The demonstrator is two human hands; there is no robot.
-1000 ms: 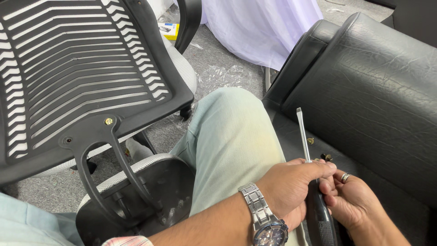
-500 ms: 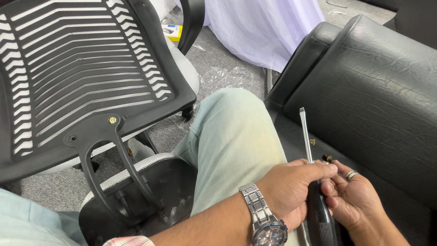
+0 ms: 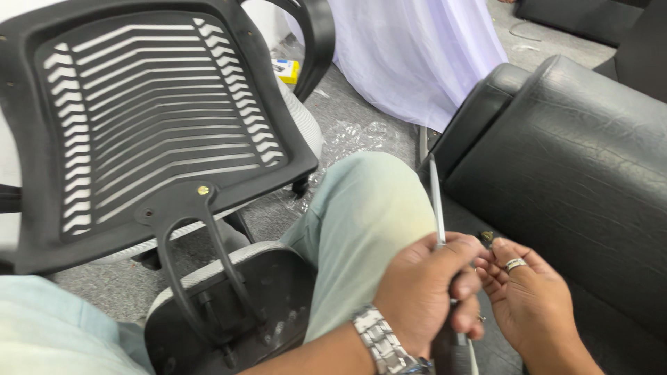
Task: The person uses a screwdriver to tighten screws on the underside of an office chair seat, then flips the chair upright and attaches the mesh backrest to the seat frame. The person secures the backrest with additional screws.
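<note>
Lower right of frame, left hand (image 3: 427, 292) fisted around the screwdriver (image 3: 436, 208), blade upright for control, right hand (image 3: 531, 305) loosely curled, fingertips touching it.

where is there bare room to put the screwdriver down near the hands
Free: the black leather seat right of the right hand, and grey carpet between the black slatted chair back and the pale trouser knee. Crowded: the seat strip by the small screws, where the left hand holds the flat-blade screwdriver.
</note>
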